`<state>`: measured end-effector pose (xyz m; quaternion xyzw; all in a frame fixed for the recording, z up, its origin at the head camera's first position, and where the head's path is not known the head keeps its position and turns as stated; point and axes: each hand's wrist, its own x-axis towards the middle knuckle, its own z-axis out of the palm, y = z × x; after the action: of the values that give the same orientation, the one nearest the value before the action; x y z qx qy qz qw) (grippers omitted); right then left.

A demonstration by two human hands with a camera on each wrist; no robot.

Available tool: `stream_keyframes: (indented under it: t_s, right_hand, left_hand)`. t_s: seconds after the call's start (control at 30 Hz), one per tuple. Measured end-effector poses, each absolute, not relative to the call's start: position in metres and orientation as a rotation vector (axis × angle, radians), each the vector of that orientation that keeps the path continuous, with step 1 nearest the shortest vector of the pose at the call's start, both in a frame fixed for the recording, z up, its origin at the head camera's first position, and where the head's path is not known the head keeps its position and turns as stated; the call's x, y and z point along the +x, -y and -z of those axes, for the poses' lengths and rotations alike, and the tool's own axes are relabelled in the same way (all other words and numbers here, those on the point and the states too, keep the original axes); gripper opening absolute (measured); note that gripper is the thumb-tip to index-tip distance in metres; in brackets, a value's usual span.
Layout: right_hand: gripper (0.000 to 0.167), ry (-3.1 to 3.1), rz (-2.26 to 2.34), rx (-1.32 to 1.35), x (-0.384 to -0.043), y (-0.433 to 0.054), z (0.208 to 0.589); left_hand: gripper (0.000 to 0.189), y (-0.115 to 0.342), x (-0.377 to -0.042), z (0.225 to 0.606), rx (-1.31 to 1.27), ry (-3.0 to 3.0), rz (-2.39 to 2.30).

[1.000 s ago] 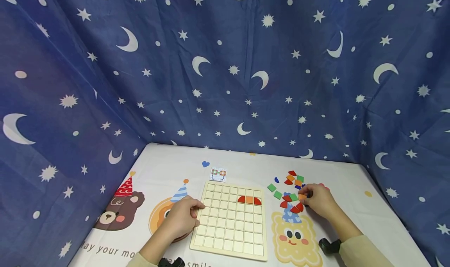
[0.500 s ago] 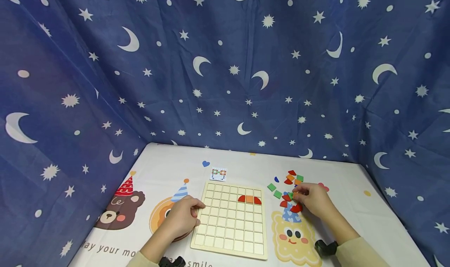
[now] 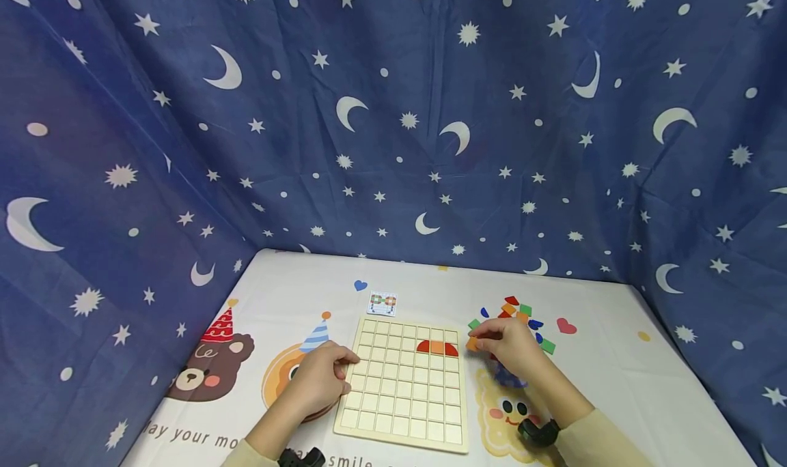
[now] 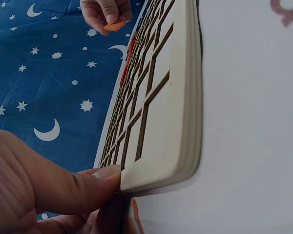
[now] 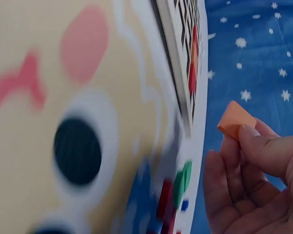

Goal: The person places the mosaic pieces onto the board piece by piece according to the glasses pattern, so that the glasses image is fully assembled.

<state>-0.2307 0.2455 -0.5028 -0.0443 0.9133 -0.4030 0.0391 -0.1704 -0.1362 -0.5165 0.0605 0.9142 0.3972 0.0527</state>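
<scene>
A pale wooden grid board (image 3: 399, 385) lies on the table. My left hand (image 3: 322, 379) grips its left edge, and in the left wrist view the thumb (image 4: 100, 183) presses on the rim near a corner. My right hand (image 3: 507, 344) pinches an orange square tile (image 5: 237, 121) between thumb and fingers, raised just beyond the board's right edge. In the board's upper right, one orange tile (image 3: 437, 347) sits between two red quarter-round tiles (image 3: 451, 350). Loose red, green, blue and orange tiles (image 3: 524, 310) lie beyond the right hand, which partly hides them.
A small printed pattern card (image 3: 382, 304) lies behind the board. The white tablecloth (image 3: 615, 358) carries printed cartoons, including a bear (image 3: 209, 364). A blue star-and-moon curtain (image 3: 393, 146) encloses the back and sides.
From the tile pile, my right hand has moved left toward the board with the orange tile in its pinch. The left hand stays at the board's edge.
</scene>
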Motion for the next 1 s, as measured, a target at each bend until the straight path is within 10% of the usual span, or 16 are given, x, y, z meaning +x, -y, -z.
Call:
stream_keyframes:
  t_s: [1.0]
  right_hand:
    - [0.022,-2.740,1.185,-0.302,-0.225,-0.160,0.522]
  left_hand:
    - [0.046,0.135,-0.172,0.520,0.149,-2.783,-1.197]
